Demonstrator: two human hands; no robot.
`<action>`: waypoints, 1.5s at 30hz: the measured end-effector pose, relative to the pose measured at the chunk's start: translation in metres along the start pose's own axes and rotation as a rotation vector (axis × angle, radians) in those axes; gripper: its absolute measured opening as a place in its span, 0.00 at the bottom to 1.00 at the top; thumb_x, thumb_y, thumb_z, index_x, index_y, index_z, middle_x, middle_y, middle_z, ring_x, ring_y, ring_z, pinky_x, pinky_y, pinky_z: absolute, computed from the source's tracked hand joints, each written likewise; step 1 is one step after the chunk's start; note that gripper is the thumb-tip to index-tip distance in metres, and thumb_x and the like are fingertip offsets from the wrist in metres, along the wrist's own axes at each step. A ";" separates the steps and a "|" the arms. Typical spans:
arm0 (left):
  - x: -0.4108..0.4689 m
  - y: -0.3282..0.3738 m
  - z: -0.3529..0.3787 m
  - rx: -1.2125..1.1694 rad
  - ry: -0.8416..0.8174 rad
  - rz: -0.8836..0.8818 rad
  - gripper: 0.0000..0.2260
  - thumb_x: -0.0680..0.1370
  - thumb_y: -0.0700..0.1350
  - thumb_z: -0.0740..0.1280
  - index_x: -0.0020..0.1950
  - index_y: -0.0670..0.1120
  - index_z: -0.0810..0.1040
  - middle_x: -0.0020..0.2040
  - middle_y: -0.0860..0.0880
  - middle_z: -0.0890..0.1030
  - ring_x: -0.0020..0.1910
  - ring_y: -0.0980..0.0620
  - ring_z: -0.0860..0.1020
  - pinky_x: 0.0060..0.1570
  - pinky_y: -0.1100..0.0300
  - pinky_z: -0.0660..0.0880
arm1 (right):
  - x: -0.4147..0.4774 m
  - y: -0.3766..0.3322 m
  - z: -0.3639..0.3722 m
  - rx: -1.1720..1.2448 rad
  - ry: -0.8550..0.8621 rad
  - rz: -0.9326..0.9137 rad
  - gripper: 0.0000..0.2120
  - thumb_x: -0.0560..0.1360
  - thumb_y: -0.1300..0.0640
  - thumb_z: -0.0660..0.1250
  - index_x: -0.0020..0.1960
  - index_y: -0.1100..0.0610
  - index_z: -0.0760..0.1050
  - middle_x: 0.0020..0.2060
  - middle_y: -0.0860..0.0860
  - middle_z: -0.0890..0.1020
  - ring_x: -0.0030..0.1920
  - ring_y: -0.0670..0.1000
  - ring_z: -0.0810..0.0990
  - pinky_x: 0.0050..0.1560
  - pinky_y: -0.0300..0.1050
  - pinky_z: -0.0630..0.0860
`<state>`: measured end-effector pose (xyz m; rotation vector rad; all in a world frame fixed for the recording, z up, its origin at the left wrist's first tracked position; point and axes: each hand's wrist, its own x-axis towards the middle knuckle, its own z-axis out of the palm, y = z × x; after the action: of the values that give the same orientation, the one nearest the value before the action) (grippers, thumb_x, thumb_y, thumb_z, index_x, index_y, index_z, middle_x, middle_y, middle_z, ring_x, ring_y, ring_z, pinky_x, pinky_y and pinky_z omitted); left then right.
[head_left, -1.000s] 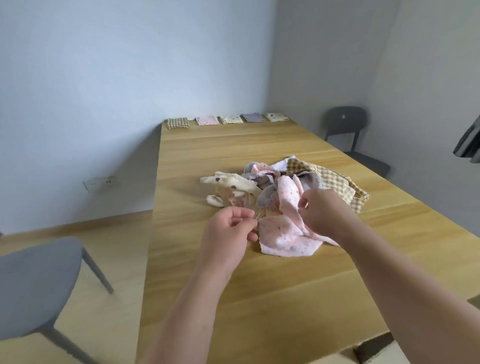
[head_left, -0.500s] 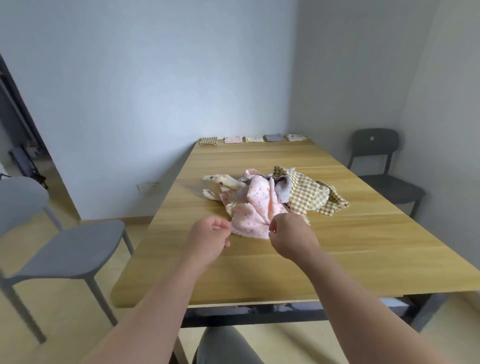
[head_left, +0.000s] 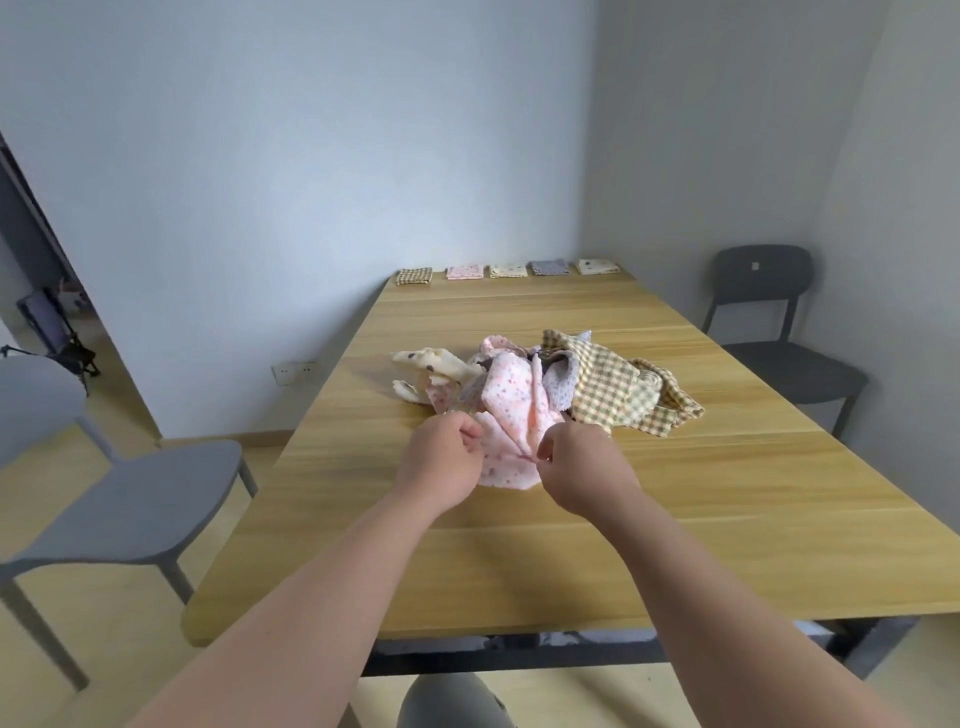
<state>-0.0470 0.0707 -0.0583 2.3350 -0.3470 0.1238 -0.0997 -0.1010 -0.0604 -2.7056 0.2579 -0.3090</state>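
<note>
Broadly, a long wooden table (head_left: 675, 519) fills the middle of the room, its far edge against the wall. A light grey chair (head_left: 130, 519) stands off the table's left edge, and a dark chair (head_left: 779, 364) stands off its right edge, near the far corner. A loose heap of small cloths lies near the middle of the table. The checked cloth (head_left: 608, 389), tan and cream, is the broadest piece and spreads toward the right edge. The pink spotted cloth (head_left: 511, 410) lies crumpled against it on the left and trails toward the near edge. The right hand (head_left: 582, 467) pinches this cloth's near right part between thumb and curled fingers. The left hand (head_left: 441, 462), its fingers also curled, grips the cloth's left side, so the pink cloth bunches between the two hands. A cream cloth (head_left: 436, 364) with dark spots sticks out of the heap toward the left edge. Along the far edge, five folded cloths (head_left: 506, 270) sit in a row, well apart from the heap.
</note>
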 end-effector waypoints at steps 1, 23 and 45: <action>0.006 0.000 0.002 0.031 0.018 0.015 0.07 0.78 0.43 0.68 0.52 0.54 0.79 0.55 0.54 0.79 0.51 0.53 0.79 0.46 0.61 0.73 | 0.004 0.000 0.002 -0.007 0.000 -0.006 0.07 0.75 0.61 0.64 0.48 0.56 0.81 0.43 0.53 0.83 0.41 0.55 0.81 0.40 0.52 0.83; 0.007 0.026 -0.049 0.028 0.250 0.244 0.04 0.83 0.42 0.60 0.49 0.47 0.71 0.40 0.49 0.80 0.41 0.45 0.79 0.41 0.49 0.75 | -0.001 -0.023 -0.018 0.083 0.087 -0.084 0.11 0.79 0.59 0.62 0.54 0.55 0.83 0.44 0.52 0.85 0.43 0.54 0.82 0.40 0.46 0.81; -0.045 0.048 -0.156 -0.054 0.311 0.438 0.06 0.75 0.39 0.74 0.45 0.50 0.81 0.39 0.57 0.80 0.37 0.63 0.76 0.40 0.69 0.74 | -0.032 -0.107 -0.076 1.069 -0.198 -0.295 0.18 0.77 0.65 0.69 0.65 0.52 0.78 0.48 0.49 0.85 0.50 0.48 0.83 0.59 0.44 0.76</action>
<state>-0.1017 0.1579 0.0766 2.1093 -0.6871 0.6715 -0.1354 -0.0255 0.0457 -1.6788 -0.3003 -0.1765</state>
